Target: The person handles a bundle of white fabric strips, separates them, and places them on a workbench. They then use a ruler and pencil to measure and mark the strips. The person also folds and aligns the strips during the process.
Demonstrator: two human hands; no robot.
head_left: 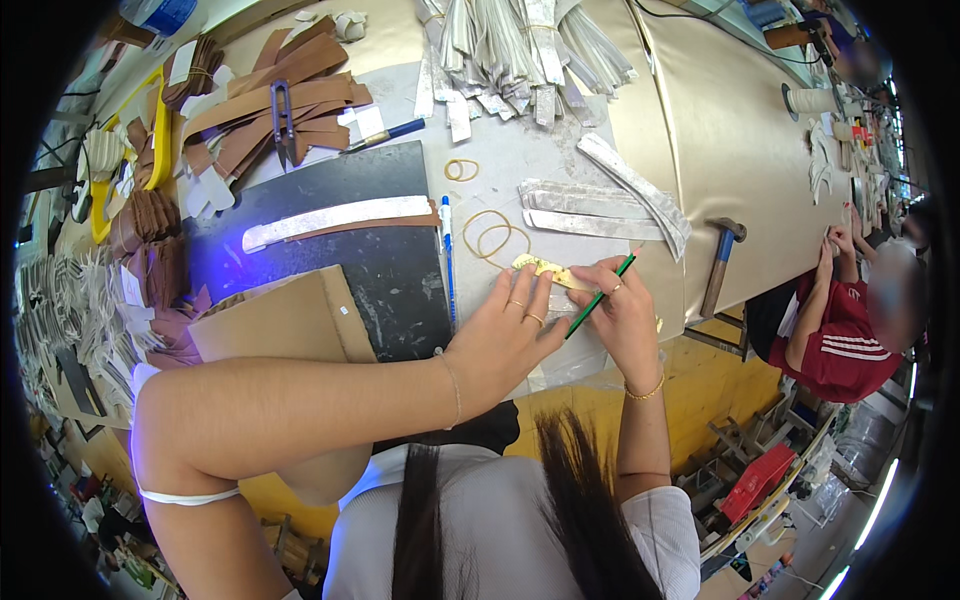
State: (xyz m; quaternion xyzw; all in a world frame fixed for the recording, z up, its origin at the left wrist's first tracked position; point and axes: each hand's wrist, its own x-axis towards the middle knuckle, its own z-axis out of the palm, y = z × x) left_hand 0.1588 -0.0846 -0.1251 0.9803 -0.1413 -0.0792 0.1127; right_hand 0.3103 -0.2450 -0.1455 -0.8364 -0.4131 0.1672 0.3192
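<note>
My left hand (505,335) lies with its fingers stretched out, the fingertips pressing on a small yellow, ruler-like strip (548,268). A green pencil (590,308) is gripped in my right hand (618,318), slanting across beside the strip. Its fingers also come close to the strip's right end. Under my hands is a pale piece, mostly hidden, so its kind cannot be made out. Just beyond the hands lie loose rubber bands (497,236) and whitish, slightly curved strips (590,222). A blue-and-white pen (448,270) rests left of my left hand.
A dark mat (395,290) bears a white strip (340,220) over a brown one. Brown strips (270,105), purple thread snips (282,120) and bundled pale strips (500,50) lie farther back. A hammer (720,265) is at right; beyond it sits a person in red (845,335).
</note>
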